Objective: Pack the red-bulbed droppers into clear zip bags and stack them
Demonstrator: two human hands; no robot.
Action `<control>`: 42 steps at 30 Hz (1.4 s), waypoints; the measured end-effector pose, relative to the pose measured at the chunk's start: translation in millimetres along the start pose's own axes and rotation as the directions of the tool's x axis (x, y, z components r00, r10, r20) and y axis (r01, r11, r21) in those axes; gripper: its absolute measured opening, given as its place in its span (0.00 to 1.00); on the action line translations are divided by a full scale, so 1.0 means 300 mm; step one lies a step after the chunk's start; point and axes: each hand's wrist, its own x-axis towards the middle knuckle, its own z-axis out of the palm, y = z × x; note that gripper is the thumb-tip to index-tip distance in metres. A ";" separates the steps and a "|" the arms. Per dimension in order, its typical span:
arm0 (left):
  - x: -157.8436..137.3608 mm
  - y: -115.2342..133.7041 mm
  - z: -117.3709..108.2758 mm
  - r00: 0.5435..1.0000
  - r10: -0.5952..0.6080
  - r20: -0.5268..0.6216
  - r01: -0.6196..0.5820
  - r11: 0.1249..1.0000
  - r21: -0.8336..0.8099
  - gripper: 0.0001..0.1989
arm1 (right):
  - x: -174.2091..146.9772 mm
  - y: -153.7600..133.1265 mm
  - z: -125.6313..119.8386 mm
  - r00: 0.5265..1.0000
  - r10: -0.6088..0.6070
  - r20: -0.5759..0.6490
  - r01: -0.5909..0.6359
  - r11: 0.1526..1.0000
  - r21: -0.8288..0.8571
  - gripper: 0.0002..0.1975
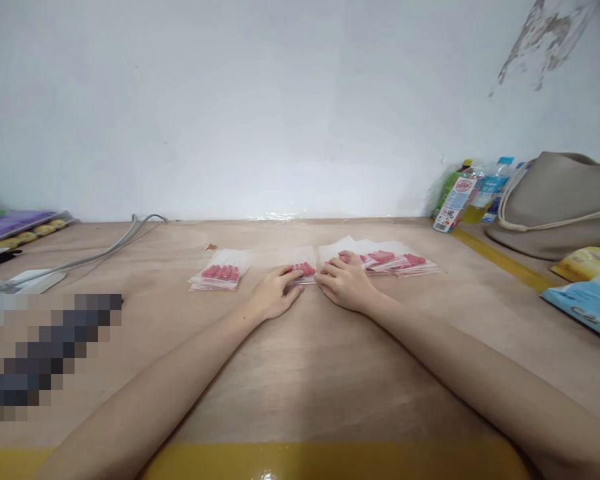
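Observation:
A small clear plastic bag with several red pieces (304,269) lies flat in front of me, between my two hands. My left hand (279,292) rests at its left edge, thumb and fingers apart, fingertips touching it. My right hand (349,283) is on the right side, its fingers spread and slightly bent over the nearest of the overlapping bags (380,257). Those bags fan out to the right and hold similar red pieces. Apart from them, a stack of the same bags (221,272) sits to the left. What the red pieces are, I cannot make out.
Drink bottles (495,187) and a grey bag (565,197) stand at the back right. Blue and yellow packages (587,303) lie at the right edge. A grey cable (105,253) and a purple package (15,227) are on the left. A white wall closes off the back.

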 end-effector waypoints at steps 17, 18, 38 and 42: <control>0.009 -0.064 -0.043 0.995 0.103 -0.002 -0.103 0.993 0.063 0.15 | 0.016 -0.001 0.059 0.990 0.142 -0.004 -0.142 0.989 -0.037 0.11; 0.009 -0.074 -0.048 0.992 0.130 0.001 -0.130 0.989 0.071 0.14 | 0.016 0.000 0.060 0.990 0.141 -0.001 -0.141 0.990 -0.028 0.11; 0.094 -0.023 0.049 0.871 0.490 -0.037 -0.463 0.844 0.269 0.11 | 0.043 -0.010 0.070 0.989 0.005 -0.151 -0.004 1.000 0.004 0.10; 0.098 -0.022 0.048 0.861 0.508 -0.025 -0.476 0.822 0.311 0.12 | 0.042 -0.009 0.071 0.988 -0.001 -0.157 0.001 1.000 0.002 0.10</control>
